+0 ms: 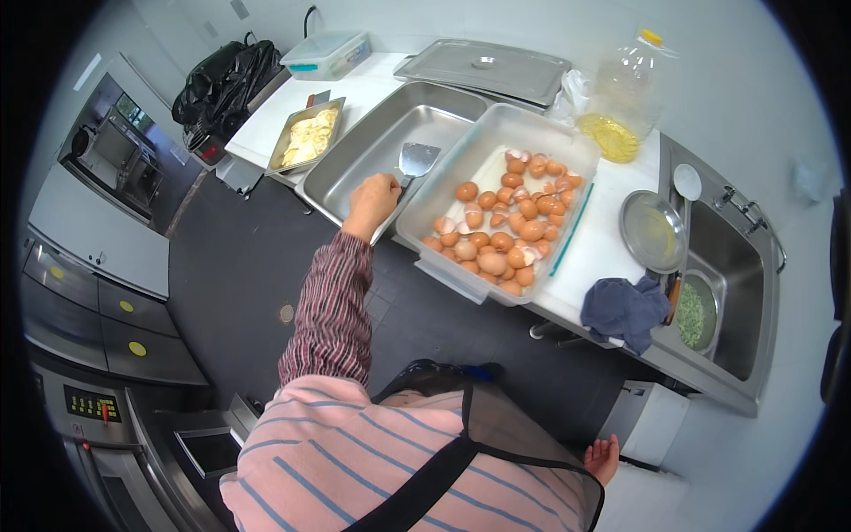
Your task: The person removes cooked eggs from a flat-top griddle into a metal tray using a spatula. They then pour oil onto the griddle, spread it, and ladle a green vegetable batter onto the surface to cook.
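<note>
My left hand (374, 199) is closed around the dark handle of a metal spatula (419, 158), over the near end of a large, deep steel pan (362, 149). Right of that pan, a translucent plastic tub (425, 199) holds many brown eggs and broken shells (493, 263). On the pan's left stands a small steel pan (276, 149) with pale yellow cooked food (310, 137). Low on the right, beside the apron, my right hand (602, 459) hangs with its fingers slightly curled and nothing visible in it.
A steel lid (488, 65) and an oil bottle (615, 126) stand at the back. To the right are a metal bowl (651, 233), a blue cloth (625, 309), a ladle (687, 183) and a sink (738, 292) with a bowl of chopped greens (691, 316). A lidded box (329, 56) sits back left.
</note>
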`<action>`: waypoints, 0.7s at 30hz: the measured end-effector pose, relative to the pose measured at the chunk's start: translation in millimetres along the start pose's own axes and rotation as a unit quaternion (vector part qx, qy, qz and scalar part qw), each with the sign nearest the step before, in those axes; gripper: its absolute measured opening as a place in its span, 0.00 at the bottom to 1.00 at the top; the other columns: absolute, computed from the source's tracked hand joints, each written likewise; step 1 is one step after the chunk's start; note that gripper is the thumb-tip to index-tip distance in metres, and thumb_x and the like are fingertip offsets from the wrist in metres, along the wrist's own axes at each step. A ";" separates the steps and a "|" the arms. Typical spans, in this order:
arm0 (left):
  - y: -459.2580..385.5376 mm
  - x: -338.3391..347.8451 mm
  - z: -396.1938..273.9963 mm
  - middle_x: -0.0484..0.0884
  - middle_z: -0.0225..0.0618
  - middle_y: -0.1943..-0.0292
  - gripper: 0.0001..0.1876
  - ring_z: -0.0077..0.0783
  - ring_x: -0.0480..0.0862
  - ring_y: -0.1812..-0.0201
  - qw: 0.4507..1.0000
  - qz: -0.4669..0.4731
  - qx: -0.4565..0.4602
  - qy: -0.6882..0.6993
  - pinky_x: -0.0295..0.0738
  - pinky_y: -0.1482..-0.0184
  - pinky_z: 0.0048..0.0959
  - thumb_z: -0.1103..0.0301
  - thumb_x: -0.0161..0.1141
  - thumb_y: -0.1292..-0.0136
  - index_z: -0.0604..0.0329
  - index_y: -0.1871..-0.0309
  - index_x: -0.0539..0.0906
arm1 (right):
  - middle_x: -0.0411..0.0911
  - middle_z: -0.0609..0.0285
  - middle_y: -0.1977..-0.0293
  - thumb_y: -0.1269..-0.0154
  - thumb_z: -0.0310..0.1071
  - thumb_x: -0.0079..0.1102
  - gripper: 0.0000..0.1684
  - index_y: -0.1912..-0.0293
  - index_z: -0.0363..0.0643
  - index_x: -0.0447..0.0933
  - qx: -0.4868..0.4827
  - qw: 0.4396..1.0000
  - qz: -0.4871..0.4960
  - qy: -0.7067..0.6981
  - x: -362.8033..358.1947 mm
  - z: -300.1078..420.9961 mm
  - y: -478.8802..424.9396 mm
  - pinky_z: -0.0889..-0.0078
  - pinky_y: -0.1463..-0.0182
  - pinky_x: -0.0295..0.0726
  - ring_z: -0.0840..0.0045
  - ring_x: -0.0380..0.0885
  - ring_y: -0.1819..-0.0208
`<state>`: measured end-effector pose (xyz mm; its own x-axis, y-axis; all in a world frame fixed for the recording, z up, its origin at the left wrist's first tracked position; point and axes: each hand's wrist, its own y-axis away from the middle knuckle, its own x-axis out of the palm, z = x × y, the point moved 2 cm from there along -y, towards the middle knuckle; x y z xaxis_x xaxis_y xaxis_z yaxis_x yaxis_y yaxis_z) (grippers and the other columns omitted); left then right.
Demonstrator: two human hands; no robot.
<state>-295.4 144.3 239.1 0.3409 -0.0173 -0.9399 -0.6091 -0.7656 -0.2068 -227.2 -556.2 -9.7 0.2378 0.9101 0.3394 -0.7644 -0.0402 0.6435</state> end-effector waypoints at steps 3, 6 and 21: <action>-34.9 41.2 71.9 0.86 0.48 0.59 0.14 0.51 0.85 0.54 0.995 0.077 -0.065 -0.021 0.79 0.52 0.43 0.63 0.61 0.44 0.59 0.58 0.85 | 0.81 0.75 0.66 0.33 0.49 0.62 0.20 0.44 0.56 0.77 -0.004 1.000 -0.003 0.005 15.2 -9.4 24.6 0.72 0.56 0.80 0.82 0.80 0.59; -61.7 85.0 89.3 0.85 0.50 0.55 0.18 0.51 0.85 0.52 0.985 0.152 -0.061 -0.053 0.79 0.50 0.42 0.60 0.63 0.46 0.62 0.56 0.85 | 0.81 0.76 0.66 0.34 0.49 0.62 0.20 0.45 0.56 0.78 -0.016 0.999 -0.043 0.000 40.1 -27.0 67.8 0.73 0.56 0.79 0.82 0.79 0.58; -146.3 209.7 167.8 0.81 0.22 0.65 0.13 0.28 0.80 0.60 0.734 0.438 -0.139 0.500 0.77 0.60 0.30 0.53 0.59 0.37 0.49 0.57 0.80 | 0.80 0.67 0.68 0.29 0.42 0.56 0.13 0.53 0.46 0.81 -0.067 0.982 -0.172 -0.046 170.8 -118.2 204.6 0.81 0.63 0.80 0.83 0.81 0.65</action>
<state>-254.9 360.6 26.6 0.3468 -0.9377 0.0194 -0.7857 -0.2792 0.5519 -413.9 -360.2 98.9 0.5444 0.8190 0.1812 -0.6996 0.3241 0.6369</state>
